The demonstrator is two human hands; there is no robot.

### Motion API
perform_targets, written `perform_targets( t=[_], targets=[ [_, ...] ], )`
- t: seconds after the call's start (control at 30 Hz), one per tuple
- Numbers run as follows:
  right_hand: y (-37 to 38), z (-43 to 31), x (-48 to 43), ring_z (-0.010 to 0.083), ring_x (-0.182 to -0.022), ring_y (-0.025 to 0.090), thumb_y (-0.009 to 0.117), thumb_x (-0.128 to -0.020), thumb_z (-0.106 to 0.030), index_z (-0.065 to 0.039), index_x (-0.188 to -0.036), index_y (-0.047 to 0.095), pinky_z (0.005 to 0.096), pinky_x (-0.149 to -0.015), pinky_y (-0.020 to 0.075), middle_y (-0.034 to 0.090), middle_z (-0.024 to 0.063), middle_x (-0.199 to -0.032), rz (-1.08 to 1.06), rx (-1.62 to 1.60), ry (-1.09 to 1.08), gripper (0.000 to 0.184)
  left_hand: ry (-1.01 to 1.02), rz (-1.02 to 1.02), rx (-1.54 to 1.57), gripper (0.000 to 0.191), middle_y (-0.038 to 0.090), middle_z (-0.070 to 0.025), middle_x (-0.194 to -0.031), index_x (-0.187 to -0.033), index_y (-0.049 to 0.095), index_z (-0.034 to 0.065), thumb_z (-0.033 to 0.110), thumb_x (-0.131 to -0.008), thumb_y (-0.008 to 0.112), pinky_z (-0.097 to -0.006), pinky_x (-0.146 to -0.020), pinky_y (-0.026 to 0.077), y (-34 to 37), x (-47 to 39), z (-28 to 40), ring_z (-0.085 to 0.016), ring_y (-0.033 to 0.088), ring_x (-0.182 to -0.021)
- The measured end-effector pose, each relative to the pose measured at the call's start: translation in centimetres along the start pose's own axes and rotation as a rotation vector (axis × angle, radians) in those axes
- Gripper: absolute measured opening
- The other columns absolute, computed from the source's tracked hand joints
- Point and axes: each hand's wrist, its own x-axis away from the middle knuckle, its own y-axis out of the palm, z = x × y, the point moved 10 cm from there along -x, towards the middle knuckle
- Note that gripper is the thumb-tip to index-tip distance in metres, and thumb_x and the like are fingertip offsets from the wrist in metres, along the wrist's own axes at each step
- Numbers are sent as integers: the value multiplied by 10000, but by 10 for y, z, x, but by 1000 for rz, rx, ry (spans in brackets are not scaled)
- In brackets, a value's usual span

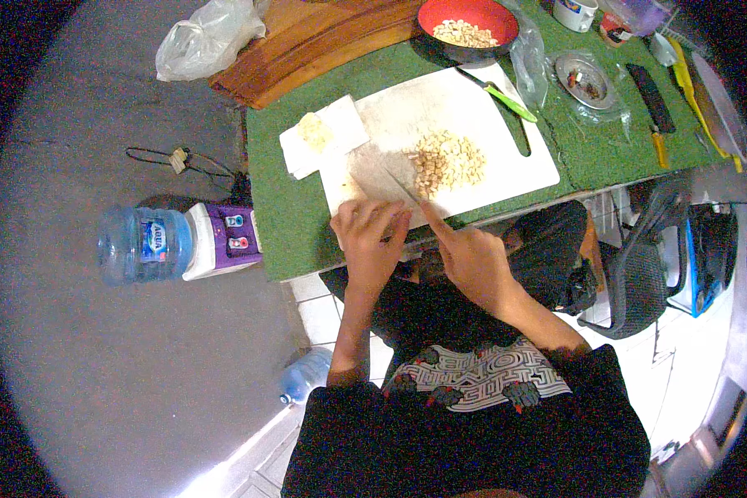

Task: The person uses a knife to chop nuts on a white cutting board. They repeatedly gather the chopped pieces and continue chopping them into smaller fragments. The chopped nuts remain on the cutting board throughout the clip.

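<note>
On a white cutting board (404, 106) lies a heap of small chopped pale pieces (454, 162), some brownish. My right hand (473, 258) grips a knife (403, 187) at the board's near edge, its index finger stretched along it and its blade pointing up and left. Beside it, to the left, my left hand (372, 230) rests with curled fingers at the board's near edge; whether it holds anything is hidden. A white folded sheet (348, 127) overlaps the board's left corner, with a small pale yellowish heap (314, 132) on it. A green-handled peeler or knife (510, 103) lies at the upper right.
A red-lined bowl (429, 18) of pale pieces stands behind the board. Right of it are a plastic bag (529, 62), a metal dish (609, 84), a white mug (576, 15) and a dark blade with a yellow handle (650, 103). A water dispenser (218, 239) stands left.
</note>
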Motion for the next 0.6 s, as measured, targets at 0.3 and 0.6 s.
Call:
perform_targets(
  t=[0.3,0.6],
  targets=[
    [-25,0,12,413,-648,667,567,-938,-81,-148,-1567,357,536,-602,538,677,210,-752,24,-190,17,667,-36,-11,28,130,665,13,-864,-863,742,156,164,-766,828,-423,-865,395,7,-1,-1,-265,571,-943],
    [-8,2,26,397,-678,680,590,-911,-61,-154,-1563,366,514,-618,550,705,208,-836,-135,-138,43,696,-26,35,12,142,673,14,-876,-872,733,156,138,-771,832,-419,-848,388,10,2,0,-260,556,-926]
  ],
)
